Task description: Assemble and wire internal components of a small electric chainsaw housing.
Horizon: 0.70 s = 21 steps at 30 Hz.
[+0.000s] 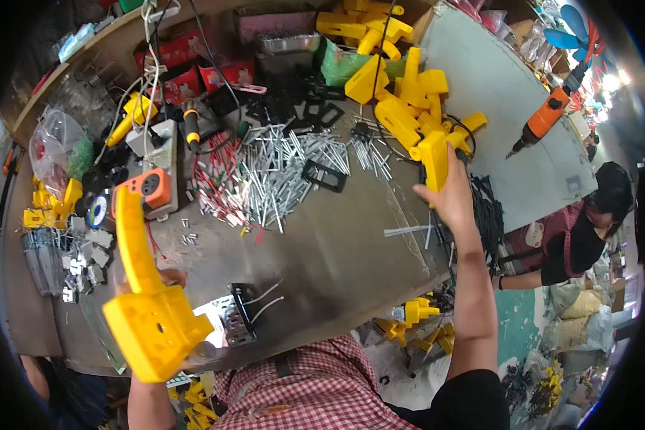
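Note:
My left hand (pixel 173 277) is mostly hidden behind a yellow plastic housing with a long handle (pixel 154 330), which it holds up over the near left of the bench. Beside that housing is a perforated metal bracket with a black end piece and two white wires (pixel 238 314); whether it is joined to the housing I cannot tell. At the far right my right hand (pixel 453 197) is closed around another yellow plastic housing (pixel 433 161), thumb on its left side. That one lies at the front of a pile of similar yellow housings (pixel 401 118).
Long screws (pixel 272 168) and red-and-white wire pieces (pixel 218 179) are heaped mid-bench near a black frame (pixel 324 175). An orange power screwdriver (pixel 546 118) hangs at right. An orange-fronted box (pixel 153 188) stands left by small grey parts (pixel 89 258). Another person (pixel 573 240) sits at right.

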Tool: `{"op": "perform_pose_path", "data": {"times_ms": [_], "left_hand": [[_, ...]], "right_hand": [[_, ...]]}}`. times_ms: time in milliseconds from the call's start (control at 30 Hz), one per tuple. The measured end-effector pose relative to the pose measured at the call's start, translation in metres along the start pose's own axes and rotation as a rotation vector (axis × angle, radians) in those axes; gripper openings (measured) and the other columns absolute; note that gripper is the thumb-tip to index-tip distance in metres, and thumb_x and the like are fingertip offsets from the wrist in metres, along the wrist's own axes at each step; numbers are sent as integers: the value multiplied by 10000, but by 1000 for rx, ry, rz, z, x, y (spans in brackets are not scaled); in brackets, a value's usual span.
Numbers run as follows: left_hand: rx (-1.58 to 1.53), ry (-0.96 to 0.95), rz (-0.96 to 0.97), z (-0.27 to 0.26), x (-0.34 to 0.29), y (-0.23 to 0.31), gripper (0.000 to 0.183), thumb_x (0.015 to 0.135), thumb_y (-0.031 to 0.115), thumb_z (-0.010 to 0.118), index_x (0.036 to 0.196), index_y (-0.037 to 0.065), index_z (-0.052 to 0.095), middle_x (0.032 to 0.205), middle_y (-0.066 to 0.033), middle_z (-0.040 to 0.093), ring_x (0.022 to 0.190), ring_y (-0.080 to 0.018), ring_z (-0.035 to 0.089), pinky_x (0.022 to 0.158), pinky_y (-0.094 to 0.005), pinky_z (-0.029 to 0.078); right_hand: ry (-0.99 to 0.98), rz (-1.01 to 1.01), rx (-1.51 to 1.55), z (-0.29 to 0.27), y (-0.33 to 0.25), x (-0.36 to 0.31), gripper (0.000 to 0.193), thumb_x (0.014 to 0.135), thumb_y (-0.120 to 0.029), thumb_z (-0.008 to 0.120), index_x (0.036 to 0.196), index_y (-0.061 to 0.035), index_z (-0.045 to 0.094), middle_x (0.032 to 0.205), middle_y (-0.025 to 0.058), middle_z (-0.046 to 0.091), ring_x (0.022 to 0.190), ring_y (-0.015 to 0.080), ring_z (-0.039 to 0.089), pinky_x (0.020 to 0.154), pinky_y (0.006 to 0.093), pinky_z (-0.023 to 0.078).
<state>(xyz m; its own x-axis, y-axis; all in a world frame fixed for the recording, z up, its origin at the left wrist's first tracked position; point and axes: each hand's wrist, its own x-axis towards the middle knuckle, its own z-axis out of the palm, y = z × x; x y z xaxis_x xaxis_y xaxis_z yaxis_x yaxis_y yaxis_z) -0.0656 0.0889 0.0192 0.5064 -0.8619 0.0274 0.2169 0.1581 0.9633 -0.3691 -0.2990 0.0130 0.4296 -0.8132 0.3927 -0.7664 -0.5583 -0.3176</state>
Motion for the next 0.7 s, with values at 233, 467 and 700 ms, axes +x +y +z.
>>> {"op": "perform_pose_path", "data": {"times_ms": [233, 467, 700], "left_hand": [[84, 141, 65, 24, -1, -3, 757, 698, 342, 795, 1269, 41, 400, 1014, -65, 507, 759, -131, 532, 709, -285, 509], [-46, 375, 142, 20, 0, 7, 732, 723, 533, 731, 1167, 32, 436, 1034, -67, 572, 834, -158, 617, 722, -279, 532], [-131, 552, 190, -5, -7, -8, 691, 744, 355, 778, 1237, 1, 448, 1122, -81, 601, 1008, -195, 618, 875, -344, 515]], "right_hand": [[271, -543, -630, 50, 5, 42, 359, 753, -157, 593, 1102, -73, 594, 1057, 107, 540, 1030, 272, 490, 820, 361, 408], [56, -657, -207, 92, -14, 70, 109, 756, -84, 573, 859, -68, 602, 825, 99, 587, 877, 263, 561, 737, 384, 451], [-214, -822, 499, 92, -166, 26, 168, 744, -30, 597, 907, -46, 564, 846, 114, 584, 837, 310, 582, 714, 389, 478]]}}
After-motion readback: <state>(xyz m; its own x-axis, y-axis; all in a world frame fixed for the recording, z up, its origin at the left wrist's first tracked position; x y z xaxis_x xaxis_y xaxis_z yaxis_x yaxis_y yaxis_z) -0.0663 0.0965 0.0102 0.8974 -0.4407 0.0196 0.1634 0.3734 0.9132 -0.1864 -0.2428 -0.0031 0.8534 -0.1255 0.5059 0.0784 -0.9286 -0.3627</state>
